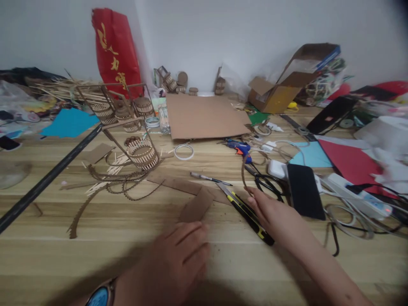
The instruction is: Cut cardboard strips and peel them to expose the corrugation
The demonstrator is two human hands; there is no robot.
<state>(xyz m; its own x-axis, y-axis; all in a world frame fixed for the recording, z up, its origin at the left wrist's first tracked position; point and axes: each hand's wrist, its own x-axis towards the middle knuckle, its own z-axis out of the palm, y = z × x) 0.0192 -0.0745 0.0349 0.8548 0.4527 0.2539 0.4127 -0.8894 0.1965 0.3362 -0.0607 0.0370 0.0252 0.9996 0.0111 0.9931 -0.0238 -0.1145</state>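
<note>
My right hand (270, 212) pinches a thin curved cardboard strip (243, 172) that stands up from its fingertips, just right of a yellow-and-black utility knife (247, 214). At the lower middle, my left hand (178, 259) lies low over the table with its fingers together, partly blurred. Its fingertips meet the near end of a short cardboard piece (196, 207); what is under the palm is hidden. A longer cardboard strip (178, 184) runs behind that piece, and a pen (210, 178) lies beyond the knife, whose blade is out.
A round stick basket (143, 154) with a tall handle stands left of centre, near loose toothed strips (79, 212). Farther back lie a large cardboard sheet (207, 117) and a blue glue gun (242, 149). A black phone (305, 191), cables and a power strip (358, 195) crowd the right.
</note>
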